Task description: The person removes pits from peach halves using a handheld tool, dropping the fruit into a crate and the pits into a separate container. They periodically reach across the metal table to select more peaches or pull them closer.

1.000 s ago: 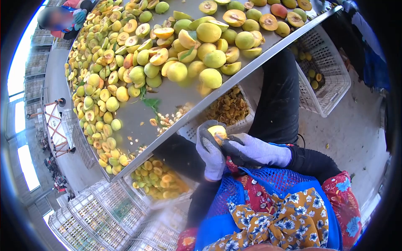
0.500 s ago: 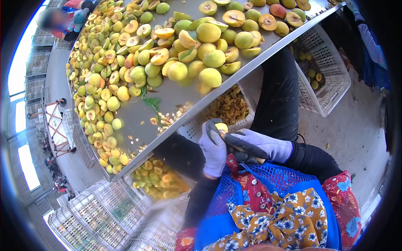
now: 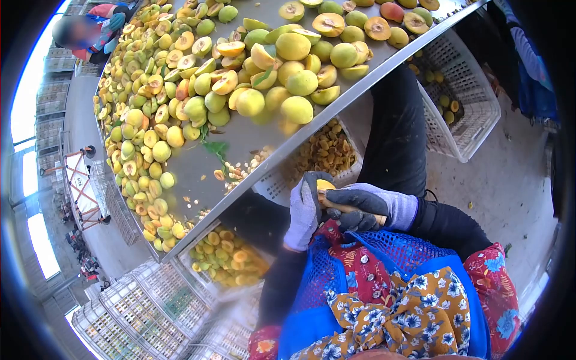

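Observation:
In front of my lap, my left hand (image 3: 305, 207) is closed around a yellow apricot (image 3: 325, 185); it wears a lilac glove with dark grey palm and fingers. My right hand (image 3: 367, 204), gloved alike, grips a pale wooden-handled tool (image 3: 343, 208) whose handle end sticks out below the fingers. Its working end is hidden at the fruit, so I cannot tell the tool's kind. Both hands meet at the apricot, just below the metal table edge. Under that edge, a white crate (image 3: 359, 167) holds brownish-yellow fruit pieces.
On the metal table (image 3: 186, 165) lie heaps of whole and halved apricots (image 3: 249, 103), with pale pits (image 3: 240, 171) near the edge. A crate of halves (image 3: 228, 255) stands lower left, a white crate (image 3: 480, 129) at right. Another person (image 3: 90, 33) is at the far left.
My hands have turned slightly around the apricot, and more of the wooden handle shows. The view has shifted a little.

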A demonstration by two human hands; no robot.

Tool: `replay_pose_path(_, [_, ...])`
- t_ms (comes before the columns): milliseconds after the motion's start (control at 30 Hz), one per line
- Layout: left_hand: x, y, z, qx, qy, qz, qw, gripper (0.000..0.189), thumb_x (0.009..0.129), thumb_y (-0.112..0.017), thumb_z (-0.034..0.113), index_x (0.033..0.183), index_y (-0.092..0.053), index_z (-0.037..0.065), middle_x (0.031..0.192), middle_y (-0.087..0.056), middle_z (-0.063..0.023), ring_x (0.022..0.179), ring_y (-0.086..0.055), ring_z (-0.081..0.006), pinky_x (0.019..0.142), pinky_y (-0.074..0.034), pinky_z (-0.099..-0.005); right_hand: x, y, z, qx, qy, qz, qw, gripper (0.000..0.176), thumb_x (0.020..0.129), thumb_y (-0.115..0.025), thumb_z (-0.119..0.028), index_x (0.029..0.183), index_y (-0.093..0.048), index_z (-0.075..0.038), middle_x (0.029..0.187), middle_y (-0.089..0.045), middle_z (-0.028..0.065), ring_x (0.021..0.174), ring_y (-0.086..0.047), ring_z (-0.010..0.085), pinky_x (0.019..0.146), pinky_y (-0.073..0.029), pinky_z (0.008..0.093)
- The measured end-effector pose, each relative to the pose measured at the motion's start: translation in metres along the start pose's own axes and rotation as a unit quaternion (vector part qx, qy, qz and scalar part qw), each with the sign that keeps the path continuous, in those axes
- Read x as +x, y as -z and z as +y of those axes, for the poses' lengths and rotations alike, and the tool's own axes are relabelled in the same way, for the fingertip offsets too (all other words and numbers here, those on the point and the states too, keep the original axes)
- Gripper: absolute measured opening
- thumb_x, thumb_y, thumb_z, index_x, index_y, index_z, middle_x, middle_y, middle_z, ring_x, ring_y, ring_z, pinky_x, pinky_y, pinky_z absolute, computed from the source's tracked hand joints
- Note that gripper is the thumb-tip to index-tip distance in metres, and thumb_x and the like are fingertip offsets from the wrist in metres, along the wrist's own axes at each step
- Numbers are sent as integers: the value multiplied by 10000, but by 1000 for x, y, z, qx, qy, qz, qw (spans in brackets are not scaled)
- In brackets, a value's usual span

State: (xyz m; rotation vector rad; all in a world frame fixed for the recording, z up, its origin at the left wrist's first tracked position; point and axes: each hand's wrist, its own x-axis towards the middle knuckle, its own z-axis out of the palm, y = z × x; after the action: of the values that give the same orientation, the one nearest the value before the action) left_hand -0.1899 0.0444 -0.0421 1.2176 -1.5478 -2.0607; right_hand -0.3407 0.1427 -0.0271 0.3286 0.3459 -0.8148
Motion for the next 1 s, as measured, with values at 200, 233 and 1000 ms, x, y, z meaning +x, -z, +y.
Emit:
replay_pose_path(200, [6,1,-6,19,-152,-52,987,502,1037,-385,441,1012,-621,-1,879,-660,-82,812,-634,-159,765,-503,-287,6,21,0,170,-98,-109,975,353,1010,-494,-365,908,-564,-34,543,-490,33,336,-423,86,283,-363,191])
replay_pose_path(233, [7,2,-9,-5,-146,-71,987,506,1037,-382,443,1014,-619,-4,882,-659,-81,812,-634,-159,765,-504,-287,4,22,-1,173,-109,-116,972,351,1009,-497,-368,911,-565,-39,543,-490,32,336,-422,85,284,-364,190])
replay_pose_path(1000, [-46,90,-5,344,-35,35,937,369,929,-582,201,1235,-517,5,1061,-636,-172,939,-633,-324,810,-527,-390,-11,-13,-11,-680,166,264,663,430,976,-496,-423,971,-547,3,688,-609,157,618,-634,266,545,-504,385])
